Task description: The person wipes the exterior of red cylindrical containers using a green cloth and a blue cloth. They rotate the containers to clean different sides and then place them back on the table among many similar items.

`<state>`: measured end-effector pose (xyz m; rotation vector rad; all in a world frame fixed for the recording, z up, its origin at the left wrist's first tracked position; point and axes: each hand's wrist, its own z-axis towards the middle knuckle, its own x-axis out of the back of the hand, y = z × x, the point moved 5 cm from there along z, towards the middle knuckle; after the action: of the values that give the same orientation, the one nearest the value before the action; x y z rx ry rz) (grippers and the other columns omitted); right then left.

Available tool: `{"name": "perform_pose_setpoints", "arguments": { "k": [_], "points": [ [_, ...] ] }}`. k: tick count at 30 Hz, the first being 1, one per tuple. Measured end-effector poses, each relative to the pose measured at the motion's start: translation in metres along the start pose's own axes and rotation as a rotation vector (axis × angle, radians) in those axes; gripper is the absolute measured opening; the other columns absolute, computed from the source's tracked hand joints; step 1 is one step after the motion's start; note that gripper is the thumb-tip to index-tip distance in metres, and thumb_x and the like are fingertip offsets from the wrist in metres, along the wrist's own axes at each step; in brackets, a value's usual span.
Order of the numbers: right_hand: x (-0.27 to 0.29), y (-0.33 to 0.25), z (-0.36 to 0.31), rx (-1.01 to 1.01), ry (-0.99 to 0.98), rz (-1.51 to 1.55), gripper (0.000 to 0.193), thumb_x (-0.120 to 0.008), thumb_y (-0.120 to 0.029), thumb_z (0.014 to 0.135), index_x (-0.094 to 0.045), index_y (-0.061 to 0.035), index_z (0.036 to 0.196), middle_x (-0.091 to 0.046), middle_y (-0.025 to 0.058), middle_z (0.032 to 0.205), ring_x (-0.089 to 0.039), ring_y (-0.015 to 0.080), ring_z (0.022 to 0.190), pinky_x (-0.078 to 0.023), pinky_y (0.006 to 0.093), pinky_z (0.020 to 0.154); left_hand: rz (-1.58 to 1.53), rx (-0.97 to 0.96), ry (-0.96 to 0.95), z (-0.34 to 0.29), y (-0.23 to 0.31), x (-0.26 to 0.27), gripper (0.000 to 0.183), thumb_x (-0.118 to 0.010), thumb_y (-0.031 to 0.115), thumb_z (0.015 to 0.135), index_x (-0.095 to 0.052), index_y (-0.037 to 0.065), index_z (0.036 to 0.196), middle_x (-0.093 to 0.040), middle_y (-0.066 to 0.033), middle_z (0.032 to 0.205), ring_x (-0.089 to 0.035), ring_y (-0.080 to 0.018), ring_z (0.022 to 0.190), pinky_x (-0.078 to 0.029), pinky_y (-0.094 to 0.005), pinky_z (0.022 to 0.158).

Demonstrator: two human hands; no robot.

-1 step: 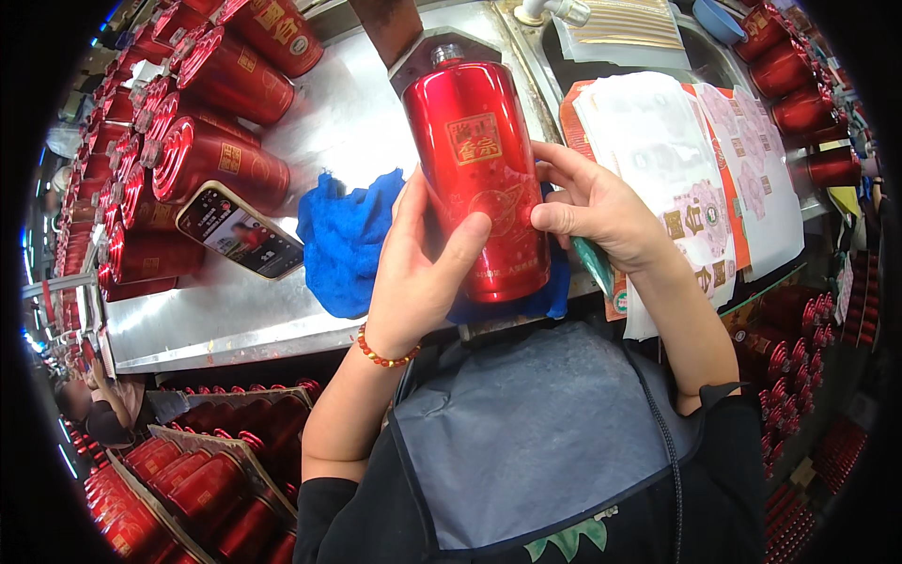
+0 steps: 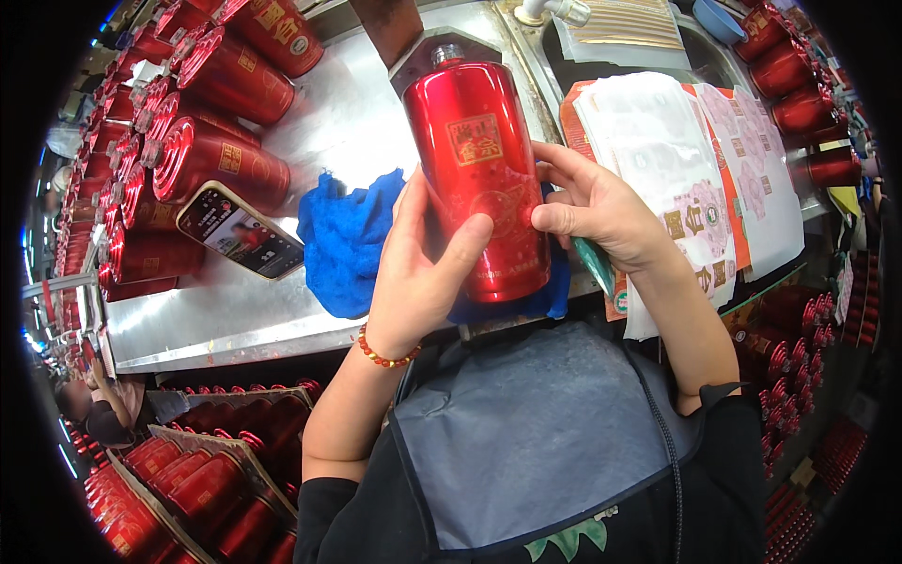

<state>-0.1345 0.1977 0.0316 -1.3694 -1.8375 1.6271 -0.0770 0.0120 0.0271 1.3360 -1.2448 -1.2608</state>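
A glossy red bottle (image 2: 481,183) with a gold square emblem and a bare clear neck is held between my two hands, its neck pointing away from me. My left hand (image 2: 427,258) grips its left side, thumb lying on the front. On the right side, my right hand (image 2: 597,211) has its thumb against the lower front and its fingers curled behind. A green pointed flat piece (image 2: 594,265) sticks out below the right palm; its other end is hidden. Under and beside the bottle lies a crumpled blue cloth (image 2: 348,244).
Many red bottles (image 2: 225,164) lie stacked on the metal table (image 2: 178,329) at left, with a phone (image 2: 240,232) leaning by them. Printed transfer sheets (image 2: 648,141) lie at right, near a sink with a faucet (image 2: 568,11). Crates of bottles (image 2: 193,479) stand below left.
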Motion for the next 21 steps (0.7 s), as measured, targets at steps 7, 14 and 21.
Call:
{"name": "perform_pose_setpoints", "arguments": {
  "k": [7,14,21],
  "points": [
    [0.0046,0.0029,-0.0005,-0.021,-0.012,0.028,0.087,-0.087,-0.019,0.084,-0.040,0.0043,0.153,-0.060,0.0130,0.131,-0.066,0.0109,0.099,-0.052,0.0219,0.077,0.040,-0.003,-0.001,-0.0007,-0.0030,0.0029,0.062,-0.067,0.021,0.100,-0.041,-0.001,0.152,-0.049,-0.0154,0.147,-0.046,-0.0244,0.136,-0.034,-0.0391,0.117],
    [-0.0013,-0.0034,0.0018,-0.033,0.023,-0.013,0.088,-0.087,-0.018,0.084,-0.039,0.0045,0.154,-0.061,0.0126,0.130,-0.066,0.0111,0.097,-0.051,0.0222,0.075,-0.012,0.004,0.053,-0.0002,-0.0066,0.0016,0.058,-0.062,0.022,0.104,-0.042,-0.002,0.152,-0.050,-0.0157,0.147,-0.045,-0.0254,0.138,-0.032,-0.0382,0.118],
    [-0.0032,-0.0019,-0.0010,-0.037,0.007,0.027,0.087,-0.087,-0.017,0.085,-0.039,0.0017,0.155,-0.060,0.0110,0.130,-0.065,0.0097,0.095,-0.051,0.0214,0.073,0.017,0.025,0.045,-0.0028,-0.0088,0.0017,0.062,-0.062,0.025,0.104,-0.038,-0.001,0.155,-0.046,-0.0185,0.152,-0.040,-0.0285,0.142,-0.029,-0.0398,0.120]
  ]
}}
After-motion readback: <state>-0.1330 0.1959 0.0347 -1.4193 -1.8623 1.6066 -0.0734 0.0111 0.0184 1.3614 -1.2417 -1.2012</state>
